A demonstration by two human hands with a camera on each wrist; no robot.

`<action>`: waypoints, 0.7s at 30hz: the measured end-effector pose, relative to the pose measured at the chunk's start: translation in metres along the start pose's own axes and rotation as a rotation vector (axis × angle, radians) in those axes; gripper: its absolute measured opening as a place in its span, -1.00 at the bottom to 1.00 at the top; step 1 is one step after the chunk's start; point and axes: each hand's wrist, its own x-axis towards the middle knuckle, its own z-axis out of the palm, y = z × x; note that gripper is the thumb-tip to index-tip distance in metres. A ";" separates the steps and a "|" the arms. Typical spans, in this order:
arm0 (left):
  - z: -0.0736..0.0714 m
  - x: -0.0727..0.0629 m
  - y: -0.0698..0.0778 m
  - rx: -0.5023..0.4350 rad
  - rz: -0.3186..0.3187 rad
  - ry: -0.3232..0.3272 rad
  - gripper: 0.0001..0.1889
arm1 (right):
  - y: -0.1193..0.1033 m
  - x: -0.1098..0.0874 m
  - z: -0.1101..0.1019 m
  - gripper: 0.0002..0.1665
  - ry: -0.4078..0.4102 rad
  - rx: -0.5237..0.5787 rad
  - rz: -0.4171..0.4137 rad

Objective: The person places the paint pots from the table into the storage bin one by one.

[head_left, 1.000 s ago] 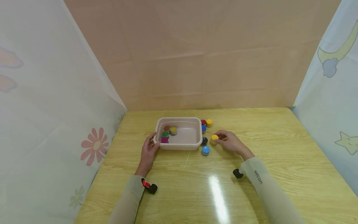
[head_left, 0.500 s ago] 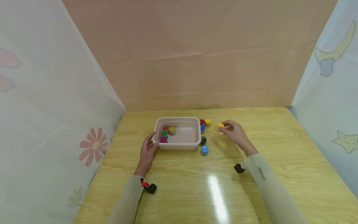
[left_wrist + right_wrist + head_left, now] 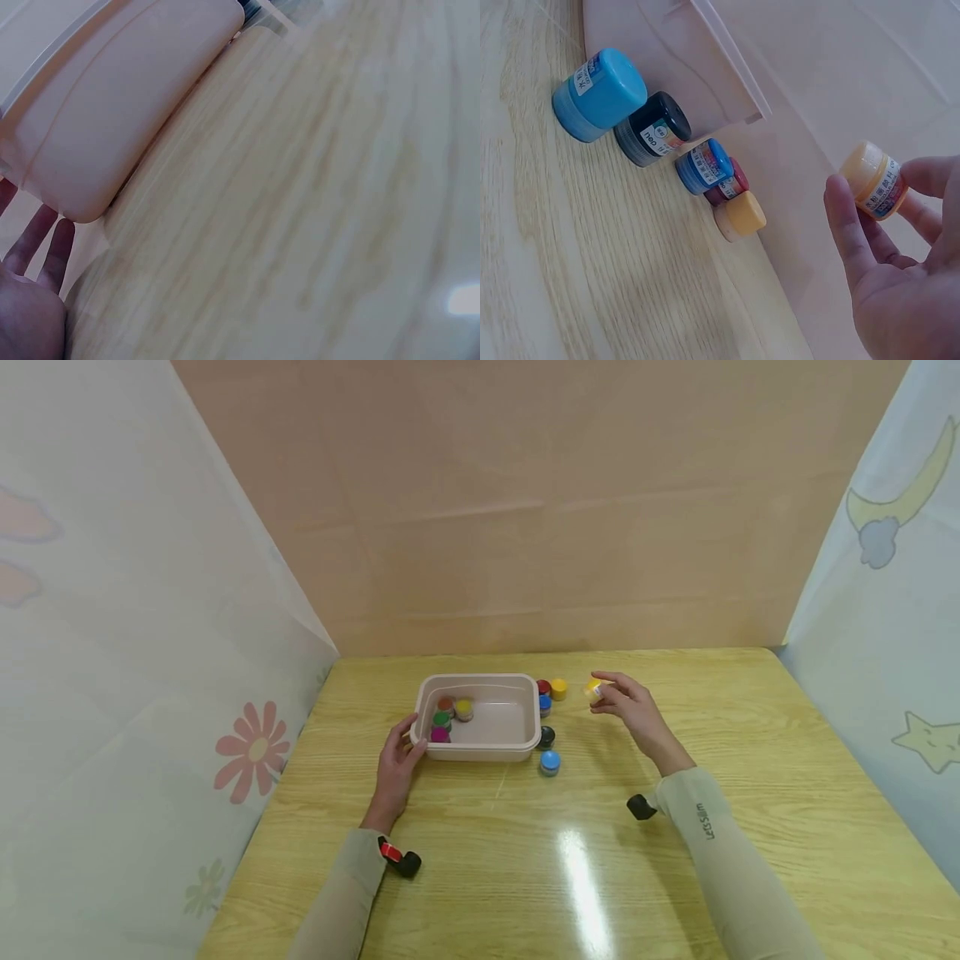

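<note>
Above and behind my left hand (image 3: 395, 766) and right hand (image 3: 633, 718), my head view is looking forward and down; nearer, wrist views are facing past each grip, all three sharing the tub (image 3: 480, 753).

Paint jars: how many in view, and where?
10. In the tub: orange, yellow, green, magenta. On the table to its right: red, amber, blue, black, light blue. In the right hand: a second amber jar. Tub walls may hide more.
</note>
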 end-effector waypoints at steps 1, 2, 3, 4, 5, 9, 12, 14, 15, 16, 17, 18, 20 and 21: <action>0.000 0.000 0.000 0.002 -0.001 0.000 -0.45 | 0.000 0.000 0.000 -0.44 -0.005 0.014 -0.001; 0.000 0.000 0.000 0.003 -0.002 0.001 -0.45 | -0.001 0.001 0.000 -0.45 -0.008 0.029 -0.001; 0.000 0.000 0.000 0.003 -0.003 0.001 -0.45 | -0.001 0.001 -0.001 -0.46 -0.011 0.043 0.001; 0.001 0.000 0.001 0.002 -0.004 0.002 -0.45 | -0.002 0.001 -0.001 -0.46 -0.013 0.052 0.004; 0.001 0.000 0.001 0.000 -0.006 0.001 -0.45 | -0.002 0.002 0.000 -0.46 -0.012 0.062 0.006; 0.001 0.000 0.002 -0.009 -0.010 -0.004 -0.45 | -0.005 0.003 0.001 -0.42 -0.001 0.083 0.023; 0.001 0.000 0.002 -0.009 -0.012 -0.002 -0.46 | -0.006 0.003 0.002 -0.36 0.011 0.067 0.041; 0.000 0.001 0.001 -0.010 -0.013 -0.002 -0.47 | -0.006 0.003 0.003 -0.35 0.018 0.056 0.045; 0.000 0.001 0.001 -0.011 -0.011 -0.002 -0.47 | -0.006 0.002 0.004 -0.36 0.024 0.050 0.047; 0.000 0.001 0.001 -0.014 -0.014 -0.003 -0.48 | -0.006 0.002 0.004 -0.38 0.028 0.049 0.046; 0.000 0.001 0.001 -0.014 -0.017 -0.004 -0.48 | -0.006 0.002 0.005 -0.40 0.031 0.055 0.043; 0.000 0.001 0.001 -0.011 -0.020 -0.006 -0.47 | -0.005 0.002 0.005 -0.42 0.032 0.063 0.040; -0.001 0.001 0.001 -0.008 -0.027 -0.008 -0.47 | -0.005 0.001 0.006 -0.49 0.032 0.093 0.038; -0.001 0.001 0.001 -0.004 -0.029 -0.007 -0.47 | -0.005 0.001 0.007 -0.54 0.030 0.115 0.035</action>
